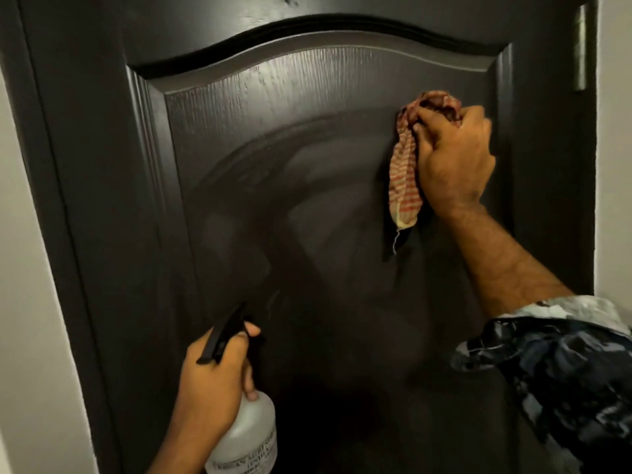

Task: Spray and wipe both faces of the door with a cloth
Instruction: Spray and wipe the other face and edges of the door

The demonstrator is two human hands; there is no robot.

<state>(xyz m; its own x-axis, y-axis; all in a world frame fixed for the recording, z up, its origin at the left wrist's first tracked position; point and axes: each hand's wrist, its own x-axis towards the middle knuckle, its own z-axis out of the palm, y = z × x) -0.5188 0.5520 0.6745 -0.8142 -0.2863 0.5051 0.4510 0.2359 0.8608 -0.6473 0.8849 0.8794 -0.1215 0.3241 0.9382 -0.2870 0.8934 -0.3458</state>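
A dark brown panelled door (273, 183) fills the view, with curved wet smears across its raised panel. My right hand (455, 159) grips a bunched red-and-cream striped cloth (407, 165) and holds it against the right side of the panel; a tail of the cloth hangs down below the hand. Low at the left, my left hand (212, 374) grips the neck of a translucent white spray bottle (249, 436) with a black trigger head, its nozzle pointing up towards the door.
The dark door frame (51, 165) runs down the left, with pale wall (20, 302) beside it. A metal hinge (580, 49) sits at the door's upper right edge, next to more pale wall (615, 131).
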